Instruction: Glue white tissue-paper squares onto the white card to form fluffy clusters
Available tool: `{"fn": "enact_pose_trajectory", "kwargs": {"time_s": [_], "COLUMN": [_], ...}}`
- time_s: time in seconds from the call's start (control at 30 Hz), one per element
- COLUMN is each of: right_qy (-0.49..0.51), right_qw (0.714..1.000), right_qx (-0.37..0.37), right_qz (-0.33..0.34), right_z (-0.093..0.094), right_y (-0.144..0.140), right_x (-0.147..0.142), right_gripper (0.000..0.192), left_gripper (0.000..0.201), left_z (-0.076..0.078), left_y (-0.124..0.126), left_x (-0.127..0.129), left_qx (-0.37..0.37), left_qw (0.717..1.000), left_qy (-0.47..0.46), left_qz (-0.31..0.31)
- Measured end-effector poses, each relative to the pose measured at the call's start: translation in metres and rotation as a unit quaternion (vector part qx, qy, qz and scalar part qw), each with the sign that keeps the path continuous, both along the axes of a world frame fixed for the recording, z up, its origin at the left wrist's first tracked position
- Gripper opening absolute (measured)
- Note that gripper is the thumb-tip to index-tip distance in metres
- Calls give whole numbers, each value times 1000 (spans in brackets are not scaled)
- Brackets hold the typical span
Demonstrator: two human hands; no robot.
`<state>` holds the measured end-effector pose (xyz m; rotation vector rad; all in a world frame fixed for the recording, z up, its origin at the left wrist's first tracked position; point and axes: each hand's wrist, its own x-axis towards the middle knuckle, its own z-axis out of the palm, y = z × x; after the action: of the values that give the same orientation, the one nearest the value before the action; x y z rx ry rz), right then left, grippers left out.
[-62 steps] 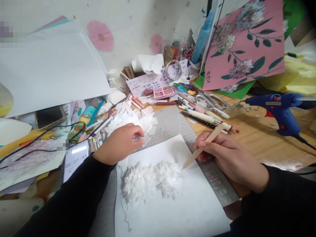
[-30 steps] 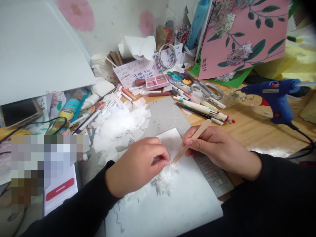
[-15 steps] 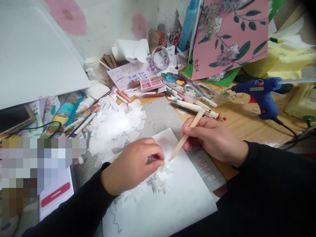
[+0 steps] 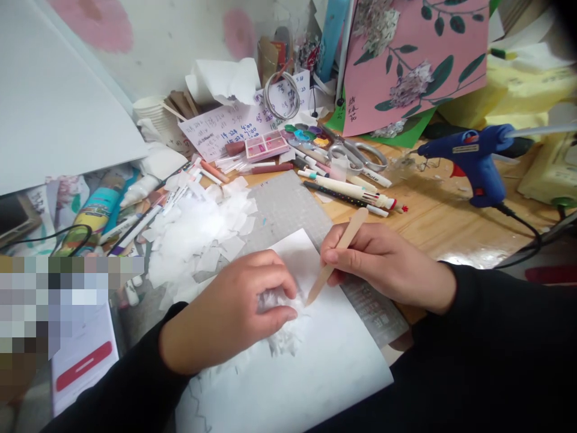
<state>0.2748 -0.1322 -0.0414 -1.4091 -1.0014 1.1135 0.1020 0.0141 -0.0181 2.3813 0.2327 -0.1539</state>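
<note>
Wooden stick (image 4: 337,254), tip down-left, slanting up-right

A cluttered wooden desk (image 4: 442,222) stands against a white wall (image 4: 180,36) dotted with pink flowers.

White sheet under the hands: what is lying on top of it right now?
On the white sheet lies a clump of white paper scraps, partly covered by the left hand. The right hand points a wooden stick at it. Scraps beneath the fingers are hidden.
</note>
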Motion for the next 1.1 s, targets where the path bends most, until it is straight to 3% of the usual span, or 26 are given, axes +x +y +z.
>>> {"fn": "enact_pose_trajectory", "kwargs": {"time_s": [0.17, 0.37, 0.47, 0.6, 0.7, 0.93, 1.1], "right_qy": [-71, -157, -113, 55, 122, 104, 26], "right_qw": [997, 987, 993, 998, 992, 993, 999], "right_qx": [16, 34, 16, 8, 21, -5, 7], "right_qz": [20, -4, 3, -25, -35, 53, -19], "right_z": [-1, -2, -2, -5, -6, -3, -4], "right_y": [1, 4, 6, 6, 3, -1, 1], "right_x": [-2, -4, -2, 3, 5, 6, 6], "right_gripper": [20, 16, 16, 15, 15, 15, 14], "left_gripper": [5, 5, 5, 5, 6, 6, 3], "left_z": [-5, -8, -9, -8, -7, -9, -8], "left_y": [0, -1, -2, -2, -2, -3, -2], "left_x": [0, 1, 3, 3, 2, 1, 1], "left_qx": [18, 28, 30, 35, 39, 51, 25], "left_qw": [1000, 1000, 999, 999, 999, 999, 1000], "left_qy": [-12, -10, -12, -11, -10, -12, -8], "left_qz": [0, 0, -1, -4, -9, -2, 14]}}
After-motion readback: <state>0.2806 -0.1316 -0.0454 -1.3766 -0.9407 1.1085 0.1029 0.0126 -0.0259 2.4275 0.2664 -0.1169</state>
